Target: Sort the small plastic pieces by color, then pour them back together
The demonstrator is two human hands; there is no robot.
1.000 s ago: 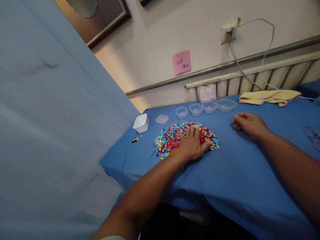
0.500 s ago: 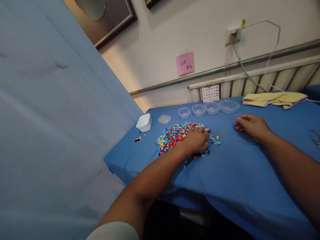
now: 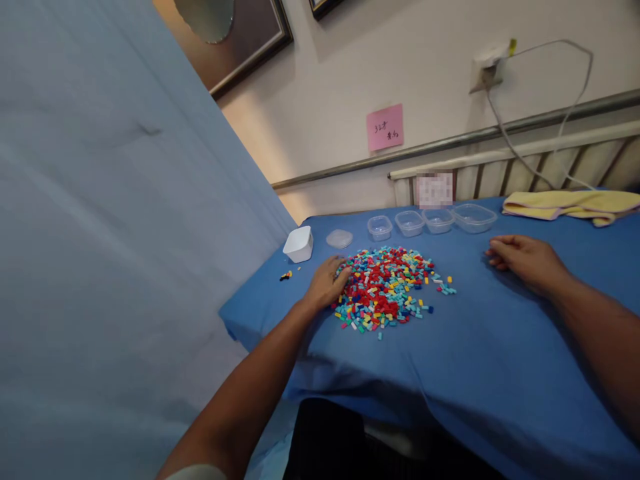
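Observation:
A wide heap of small coloured building bricks (image 3: 385, 283), red, turquoise, yellow, white and blue, lies spread on the blue cloth. At its left edge rests my left hand (image 3: 327, 281), open, with thumb and fingers apart and touching the outer bricks. Well to the right of the heap, my right hand (image 3: 525, 260) is closed, its fingers curled down near the cloth; whatever it may hold is hidden. Several loose bricks (image 3: 447, 289) lie between the heap and my right hand. A small cluster of black and yellow pieces (image 3: 286, 275) sits off to the left.
Behind the heap stand several clear plastic tubs (image 3: 410, 224), a clear lid (image 3: 339, 239) and a white tub (image 3: 299, 245). A yellow cloth (image 3: 570, 205) lies at the back right. A pale blue curtain (image 3: 125, 233) hangs along the left; a radiator (image 3: 500, 175) is behind the table.
My left hand has moved from the right part of the heap to its left edge, and its fingers show apart. More red bricks are uncovered. My right hand stays curled.

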